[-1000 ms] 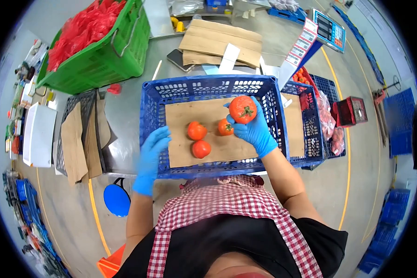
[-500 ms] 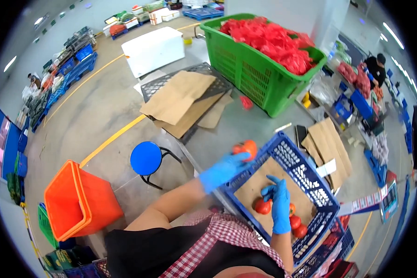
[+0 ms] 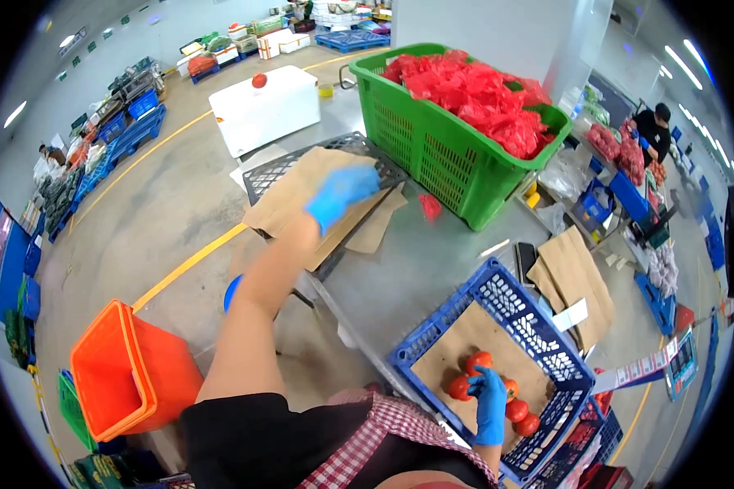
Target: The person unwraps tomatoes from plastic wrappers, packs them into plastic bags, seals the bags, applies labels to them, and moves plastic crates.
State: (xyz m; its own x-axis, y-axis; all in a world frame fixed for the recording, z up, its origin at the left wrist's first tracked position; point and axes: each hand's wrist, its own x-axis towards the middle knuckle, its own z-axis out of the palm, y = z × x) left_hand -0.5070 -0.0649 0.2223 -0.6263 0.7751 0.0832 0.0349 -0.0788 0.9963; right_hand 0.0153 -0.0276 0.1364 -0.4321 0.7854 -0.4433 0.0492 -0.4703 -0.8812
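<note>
Left hand: blurred over the cardboard sheets; cannot tell whether the fingers are spread or pressed together.
Right hand: inside the blue crate, fingers bent at the tomatoes; cannot tell if it pinches one.
Tomatoes: at least five, on the crate's brown lining.
Lone tomato: seen against the white box's top, well apart from both hands; contact unclear.

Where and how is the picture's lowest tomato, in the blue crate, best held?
The lowest tomato is probably best taken from above, around its rounded sides, since the blue crate walls it in but leaves its top exposed. Squeeze across the flanks clear of the neighbouring tomato, seemingly against it.
</note>
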